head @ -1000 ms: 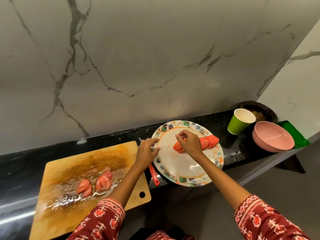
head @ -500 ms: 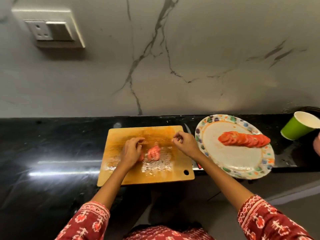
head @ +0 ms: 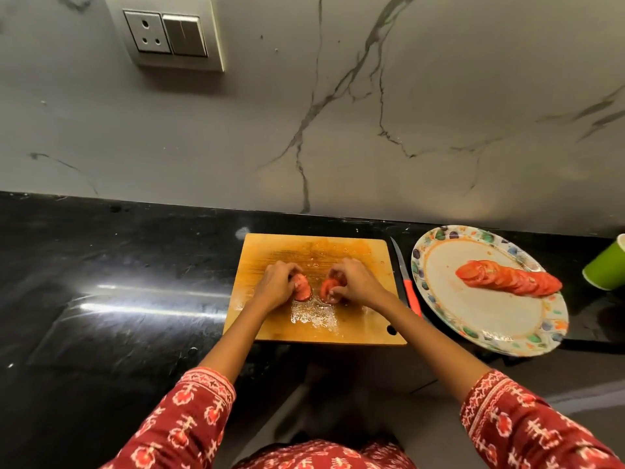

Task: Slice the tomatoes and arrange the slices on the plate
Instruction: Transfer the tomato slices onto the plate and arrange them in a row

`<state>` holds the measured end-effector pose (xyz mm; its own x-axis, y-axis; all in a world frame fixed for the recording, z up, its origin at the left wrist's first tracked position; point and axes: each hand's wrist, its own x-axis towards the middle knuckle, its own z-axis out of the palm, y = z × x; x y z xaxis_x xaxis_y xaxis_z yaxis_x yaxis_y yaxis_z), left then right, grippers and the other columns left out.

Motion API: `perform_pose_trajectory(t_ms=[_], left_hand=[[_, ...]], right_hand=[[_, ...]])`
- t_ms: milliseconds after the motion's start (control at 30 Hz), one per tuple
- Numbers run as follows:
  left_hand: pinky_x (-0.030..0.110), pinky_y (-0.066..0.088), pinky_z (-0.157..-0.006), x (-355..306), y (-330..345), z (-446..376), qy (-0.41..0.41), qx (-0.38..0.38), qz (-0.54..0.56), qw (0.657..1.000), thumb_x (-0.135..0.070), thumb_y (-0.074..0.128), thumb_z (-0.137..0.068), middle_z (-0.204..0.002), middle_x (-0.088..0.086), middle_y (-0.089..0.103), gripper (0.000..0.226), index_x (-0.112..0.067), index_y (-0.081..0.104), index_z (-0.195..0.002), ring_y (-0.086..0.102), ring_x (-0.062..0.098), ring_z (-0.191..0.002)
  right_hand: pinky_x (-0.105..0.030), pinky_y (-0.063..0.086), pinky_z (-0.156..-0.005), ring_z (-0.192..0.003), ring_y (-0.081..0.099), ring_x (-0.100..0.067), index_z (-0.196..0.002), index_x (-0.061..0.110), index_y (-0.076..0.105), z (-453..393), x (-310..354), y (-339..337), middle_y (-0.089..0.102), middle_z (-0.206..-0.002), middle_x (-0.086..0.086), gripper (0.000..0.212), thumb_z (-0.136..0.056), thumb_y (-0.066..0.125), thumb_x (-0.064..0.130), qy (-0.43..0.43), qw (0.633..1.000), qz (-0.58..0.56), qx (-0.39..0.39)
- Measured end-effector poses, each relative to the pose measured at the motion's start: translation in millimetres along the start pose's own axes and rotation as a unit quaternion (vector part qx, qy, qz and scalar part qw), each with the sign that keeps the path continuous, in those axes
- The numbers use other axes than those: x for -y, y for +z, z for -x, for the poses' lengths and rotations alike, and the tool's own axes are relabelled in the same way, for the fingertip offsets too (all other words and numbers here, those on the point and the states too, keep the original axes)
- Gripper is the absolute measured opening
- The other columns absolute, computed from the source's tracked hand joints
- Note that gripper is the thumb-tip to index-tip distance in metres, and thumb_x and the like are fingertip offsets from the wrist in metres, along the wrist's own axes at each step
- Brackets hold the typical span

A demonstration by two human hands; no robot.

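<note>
Knife [head: 407, 281] lies between board [head: 358, 321] and, seemingly touching, plate [head: 487, 309].

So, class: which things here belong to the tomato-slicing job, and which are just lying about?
In use: left hand, right hand, tomato slices, cutting board, knife, plate with sliced row.
Lying about: green cup, wall socket.

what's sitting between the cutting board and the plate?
Head view: a knife with a red handle lies on the black counter between the cutting board and the plate, blade toward the wall.
</note>
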<state>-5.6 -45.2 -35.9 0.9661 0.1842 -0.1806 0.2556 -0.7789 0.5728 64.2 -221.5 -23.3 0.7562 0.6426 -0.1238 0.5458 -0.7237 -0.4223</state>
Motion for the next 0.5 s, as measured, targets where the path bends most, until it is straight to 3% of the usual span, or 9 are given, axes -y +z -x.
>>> perform_pose_trajectory(t_ms=[133,333,500], left_hand=[[0.034,0.046,-0.092,1.5,-2.5,0.2,-0.002,-0.001,0.034,0.999,-0.013,0.062,-0.086,-0.112,0.007,0.057,0.02,-0.012,0.058,-0.106,0.051,0.02,-0.105],[0.029,0.045,-0.077,6.8,-7.0,3.9,-0.032,-0.025,0.107,0.993,-0.012,0.06,-0.087,-0.102,0.006,0.061,0.008,-0.014,0.055,-0.093,0.052,0.015,-0.089],[0.025,0.044,-0.07,3.1,-14.1,3.6,-0.024,-0.05,0.173,0.983,-0.011,0.059,-0.088,-0.094,0.003,0.059,0.008,-0.015,0.058,-0.095,0.053,0.015,-0.087]], right_hand=[[-0.013,0.039,-0.068,-0.089,0.053,-0.012,-0.096,0.007,0.066,5.3,-13.0,-19.6,0.063,-0.097,-0.006,0.012,-0.086,0.065,0.014,0.032,0.992,-0.12,-0.018],[-0.038,0.048,-0.079,-0.087,0.055,-0.02,-0.096,0.0,0.064,7.7,-40.0,-41.7,0.064,-0.096,-0.016,0.014,-0.087,0.062,0.011,0.086,0.982,-0.149,-0.077],[-0.032,0.046,-0.073,-0.084,0.055,-0.02,-0.094,0.0,0.064,7.6,-36.5,-41.7,0.061,-0.09,-0.013,0.014,-0.087,0.063,0.011,0.082,0.979,-0.178,-0.062]])
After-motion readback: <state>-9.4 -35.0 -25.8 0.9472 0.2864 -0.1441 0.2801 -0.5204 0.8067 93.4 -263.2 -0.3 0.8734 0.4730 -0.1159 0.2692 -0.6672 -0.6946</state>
